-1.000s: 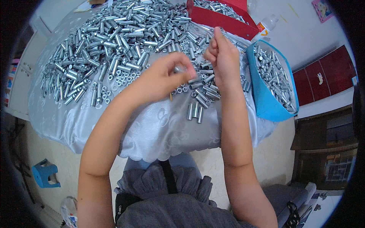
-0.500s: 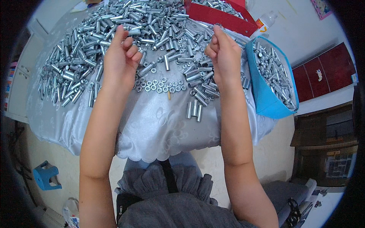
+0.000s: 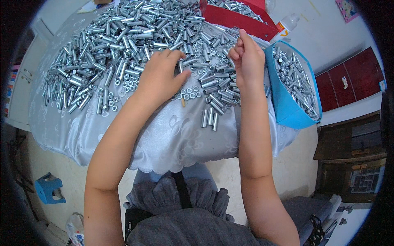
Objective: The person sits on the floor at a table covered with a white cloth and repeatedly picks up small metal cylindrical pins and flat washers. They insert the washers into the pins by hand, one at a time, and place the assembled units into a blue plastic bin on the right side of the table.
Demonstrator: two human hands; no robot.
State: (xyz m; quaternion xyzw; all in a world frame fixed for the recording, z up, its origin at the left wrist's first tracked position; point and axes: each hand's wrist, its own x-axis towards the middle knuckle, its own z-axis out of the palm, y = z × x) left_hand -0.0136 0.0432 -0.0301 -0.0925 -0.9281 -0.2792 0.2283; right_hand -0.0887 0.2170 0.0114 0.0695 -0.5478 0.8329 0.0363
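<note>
My left hand (image 3: 163, 74) is over the middle of the table, palm down, thumb and fingers apart around a small metal sleeve (image 3: 180, 66); contact with it cannot be made out. Beside the thumb lie several hex nuts (image 3: 189, 93), partly covered by the hand. My right hand (image 3: 249, 61) is raised at the right with its fingers curled together; anything inside them is hidden. Left of the right wrist is a heap of loose metal sleeves (image 3: 211, 84). Three more sleeves (image 3: 210, 119) lie in a row nearer the table's front edge.
A large pile of sleeve anchor bolts (image 3: 135, 28) covers the table's far left. At the right stands a blue fabric bin (image 3: 293, 108) full of bolts. Behind are a red box (image 3: 238, 18) with metal parts and a plastic bottle (image 3: 288, 22). A pale tablecloth (image 3: 184, 135) drapes the front.
My left hand has come down and to the right, from a curled, raised pose to spread fingers over the table. My right hand has shifted slightly right, still curled.
</note>
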